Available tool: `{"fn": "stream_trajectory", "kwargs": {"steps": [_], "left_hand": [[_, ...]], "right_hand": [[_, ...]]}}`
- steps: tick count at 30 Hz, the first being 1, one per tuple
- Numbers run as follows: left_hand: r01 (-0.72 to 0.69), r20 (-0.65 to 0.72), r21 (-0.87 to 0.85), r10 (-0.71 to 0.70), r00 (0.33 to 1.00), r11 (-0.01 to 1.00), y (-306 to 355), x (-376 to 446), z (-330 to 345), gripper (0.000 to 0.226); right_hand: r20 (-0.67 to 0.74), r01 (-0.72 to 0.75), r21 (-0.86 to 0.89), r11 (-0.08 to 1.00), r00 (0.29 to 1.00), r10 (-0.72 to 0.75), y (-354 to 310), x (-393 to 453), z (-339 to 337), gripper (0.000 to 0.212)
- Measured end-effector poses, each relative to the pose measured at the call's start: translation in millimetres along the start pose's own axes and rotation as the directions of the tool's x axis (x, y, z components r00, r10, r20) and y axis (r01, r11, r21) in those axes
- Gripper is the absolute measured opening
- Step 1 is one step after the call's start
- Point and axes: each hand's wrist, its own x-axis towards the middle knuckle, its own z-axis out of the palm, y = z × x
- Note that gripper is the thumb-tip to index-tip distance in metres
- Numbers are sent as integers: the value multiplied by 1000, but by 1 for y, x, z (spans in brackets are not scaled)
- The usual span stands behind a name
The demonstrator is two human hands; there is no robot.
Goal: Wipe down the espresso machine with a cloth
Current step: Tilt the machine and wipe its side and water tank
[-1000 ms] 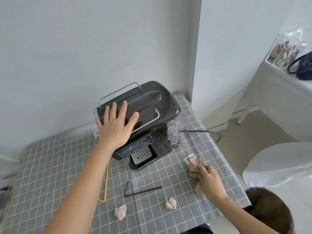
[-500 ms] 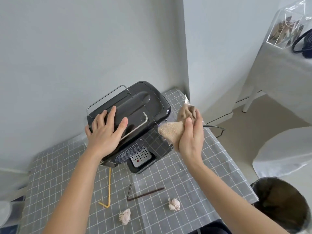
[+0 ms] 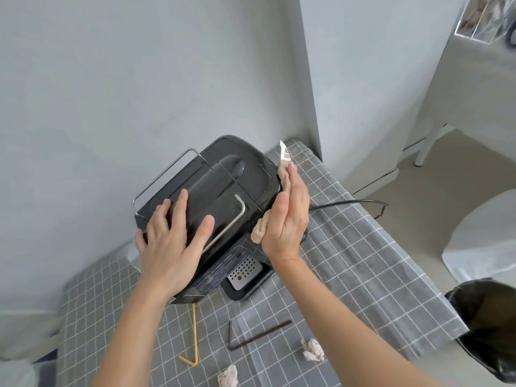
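Probably a home corner; checked tablecloth (image 3: 363, 263), covered chair (image 3: 483, 236), bin (image 3: 485, 328)

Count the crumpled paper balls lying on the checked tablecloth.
2. One crumpled paper ball lies near the front edge, right of the dark bent straw; the other sits at the bottom edge, partly cut off. More may lie out of view.

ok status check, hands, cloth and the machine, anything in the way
Left hand flat on top of black espresso machine. Right hand presses beige cloth to its right side. Nothing blocking; power cord trails right.
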Motion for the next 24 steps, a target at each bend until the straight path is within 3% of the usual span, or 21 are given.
{"fn": "stream_trajectory", "kwargs": {"steps": [4,8,10,14,18,20,24], "left_hand": [[-14,7,-5,14,1000,1000,2,-1,-1,88],[-42,37,-38,44,998,998,-1,3,-6,91],[-69,48,-55,71,996,996,1,8,-11,94],[-56,68,-167,68,995,984,11,25,-20,88],[-101,-23,-152,99,995,983,23,34,-14,90],[-115,-65,-130,107,992,985,26,34,-9,92],[-93,-91,-112,83,992,989,28,34,-6,90]], "right_hand": [[-38,-229,7,973,973,229,38,-24,-3,52],[-54,-436,30,899,898,438,47,-26,-5,55],[-70,-434,94,896,895,441,29,-16,-2,54],[-53,-271,152,950,958,282,-21,13,6,43],[-29,-157,194,968,986,165,-6,21,2,38],[-37,-200,196,960,977,211,24,12,-1,38],[-26,-432,89,897,899,436,62,-5,-9,37]]}}
